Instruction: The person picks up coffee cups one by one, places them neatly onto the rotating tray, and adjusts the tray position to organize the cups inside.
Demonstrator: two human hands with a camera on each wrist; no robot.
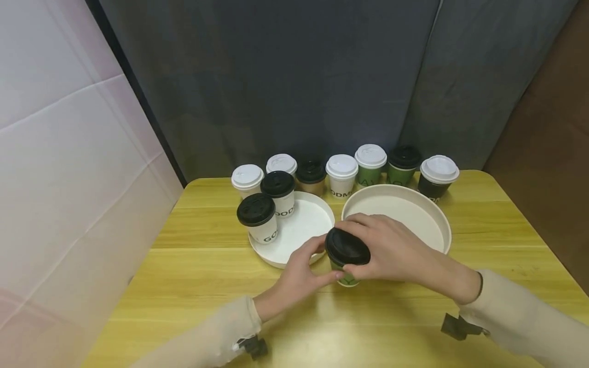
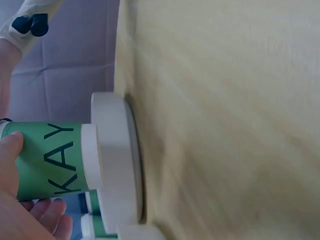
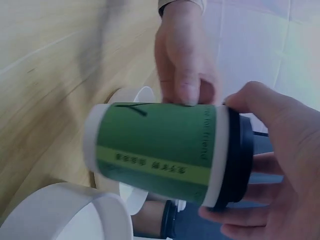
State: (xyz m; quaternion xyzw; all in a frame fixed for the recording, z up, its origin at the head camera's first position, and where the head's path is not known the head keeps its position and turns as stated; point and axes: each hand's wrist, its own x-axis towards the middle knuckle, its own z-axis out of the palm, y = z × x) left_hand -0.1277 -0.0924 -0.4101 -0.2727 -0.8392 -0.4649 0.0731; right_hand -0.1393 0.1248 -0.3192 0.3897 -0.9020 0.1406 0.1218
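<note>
A green paper cup (image 1: 348, 281) with a black lid (image 1: 346, 248) is held off the table between both hands, tilted slightly. My right hand (image 1: 391, 248) grips it from above by the lid, its thumb on the near side and fingers around the far side, as the right wrist view shows. The left hand (image 1: 301, 273) holds the cup's side, thumb against the green wall; in the left wrist view the fingers (image 2: 50, 217) show behind it. Just beyond the hands are a white round tray (image 1: 317, 212) and a cream round tray (image 1: 395, 197).
Two white cups with black lids, one nearer (image 1: 264, 230) and one farther (image 1: 284, 203), stand at the left side of the white tray. Along the table's back edge runs a row of several lidded cups, among them a black cup (image 1: 432, 189) at the right end. A grey curtain (image 1: 276, 76) hangs behind.
</note>
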